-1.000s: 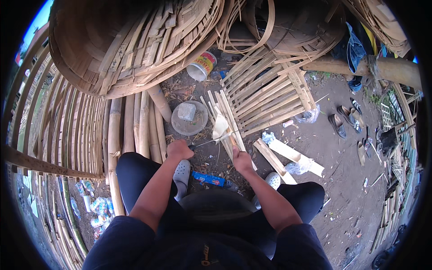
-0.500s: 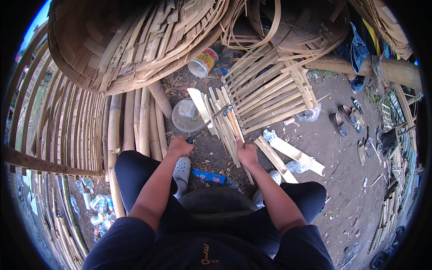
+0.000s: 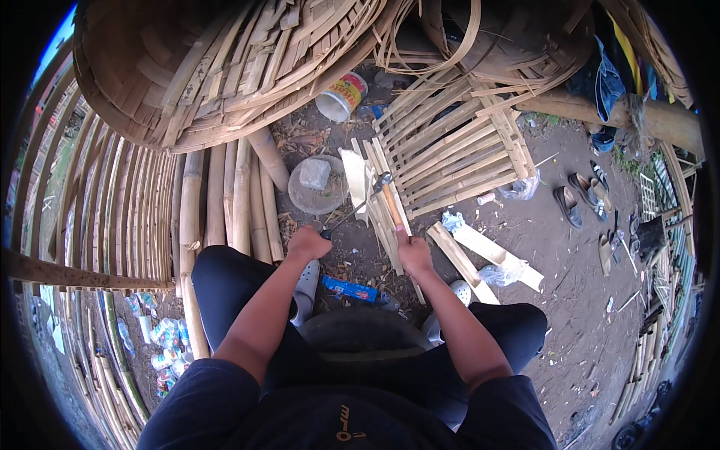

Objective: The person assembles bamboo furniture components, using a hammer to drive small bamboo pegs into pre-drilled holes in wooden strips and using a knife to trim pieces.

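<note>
Head view: narrow strips (image 3: 388, 251) look split; a wider piece (image 3: 355, 176) beside them seems not yet.
Left hand (image 3: 309, 244) grips a blade (image 3: 349, 217), right hand (image 3: 415, 256) a hammer (image 3: 394, 206), fingers closed round both handles, over the strips.

Yel bkt (image 3: 346, 95) top-ctr, jeans (image 3: 610, 88) + shoes (image 3: 568, 207) R

Below and left of the slatted bamboo panel (image 3: 456, 145), the left hand (image 3: 309, 244) grips a thin, dark-handled tool (image 3: 346, 217); the right hand (image 3: 415, 256), nearer the panel, holds a wooden-handled hammer (image 3: 391, 204). A grey block (image 3: 315, 175) sits left of the panel, shoes (image 3: 568, 208) to its right.
</note>
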Available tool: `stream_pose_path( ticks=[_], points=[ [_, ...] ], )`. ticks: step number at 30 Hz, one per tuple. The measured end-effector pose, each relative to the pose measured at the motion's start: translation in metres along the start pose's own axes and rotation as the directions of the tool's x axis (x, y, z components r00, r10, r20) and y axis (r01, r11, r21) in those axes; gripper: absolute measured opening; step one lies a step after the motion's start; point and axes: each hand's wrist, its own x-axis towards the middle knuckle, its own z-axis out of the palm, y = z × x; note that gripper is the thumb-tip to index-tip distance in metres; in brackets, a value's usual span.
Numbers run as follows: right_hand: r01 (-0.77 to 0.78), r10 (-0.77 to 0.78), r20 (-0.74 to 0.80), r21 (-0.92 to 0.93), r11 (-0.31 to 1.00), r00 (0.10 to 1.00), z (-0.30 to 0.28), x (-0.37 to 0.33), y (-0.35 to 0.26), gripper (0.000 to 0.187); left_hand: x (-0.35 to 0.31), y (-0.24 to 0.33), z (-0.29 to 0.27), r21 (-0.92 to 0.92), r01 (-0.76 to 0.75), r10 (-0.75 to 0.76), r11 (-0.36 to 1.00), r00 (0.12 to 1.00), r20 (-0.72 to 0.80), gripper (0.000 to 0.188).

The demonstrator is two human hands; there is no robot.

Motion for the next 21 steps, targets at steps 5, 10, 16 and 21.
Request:
stream_pose_path(
  ticks=[5,10,16,21],
  points=[
    [-0.001,0.001,-0.012,-0.006,1.000,1.000,-0.003,0.000,0.002,0.072,-0.005,0.011,-0.007,-0.027,0.006,-0.005,1.000,0.999,0.043,0.051],
    [0.039,-0.042,-0.046,-0.079,0.996,0.998,-0.006,-0.006,-0.006,0.073,0.002,0.006,-0.009,-0.006,-0.020,0.021,1.000,0.994,0.110,0.052],
    [0.022,-0.022,-0.001,-0.075,0.997,1.000,-0.003,-0.004,-0.005,0.074,0.008,0.000,-0.003,0.014,-0.026,0.025,1.000,0.996,0.082,0.052],
    [0.016,-0.015,0.011,-0.096,0.995,1.000,0.000,0.004,0.006,0.074,0.003,0.007,-0.005,-0.003,-0.019,0.020,1.000,0.997,0.076,0.052]
  ],
)
